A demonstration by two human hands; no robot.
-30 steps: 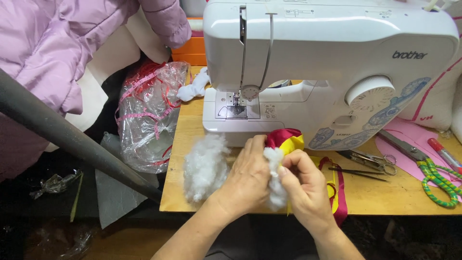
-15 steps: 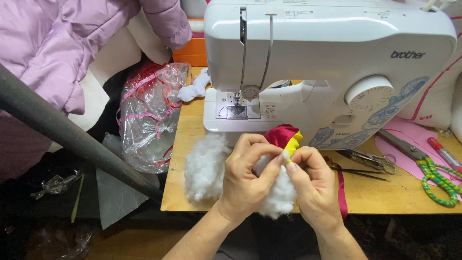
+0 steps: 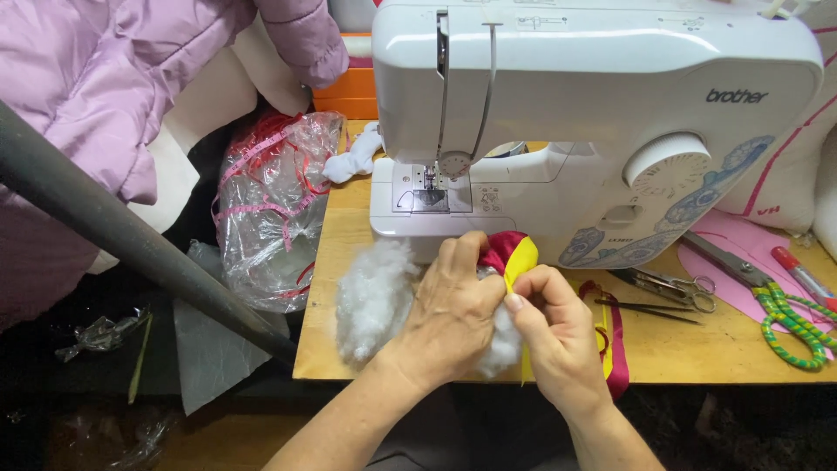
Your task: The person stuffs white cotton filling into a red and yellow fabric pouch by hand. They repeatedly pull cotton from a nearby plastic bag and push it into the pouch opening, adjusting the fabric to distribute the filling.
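Observation:
My left hand [image 3: 449, 310] grips a small red and yellow fabric piece [image 3: 510, 253] just in front of the white sewing machine [image 3: 593, 113]. My right hand [image 3: 558, 336] pinches white stuffing [image 3: 504, 344] against the yellow edge of that piece, fingertips touching the left hand's. A loose heap of white stuffing [image 3: 375, 296] lies on the wooden table [image 3: 697, 353] to the left of my hands. Red and yellow fabric strips [image 3: 613, 336] trail to the right under my right hand.
A clear plastic bag with pink and red ribbon [image 3: 275, 205] leans at the table's left edge. Small snips [image 3: 663, 283], scissors with green wrapped handles [image 3: 767, 305] and a red pen [image 3: 802, 275] lie at right. A purple jacket [image 3: 113, 78] hangs at left above a dark bar [image 3: 131, 240].
Both hands have lifted slightly and closed in together on the fabric piece. The right fingers now press stuffing at its yellow edge. The stuffing below my hands is more covered.

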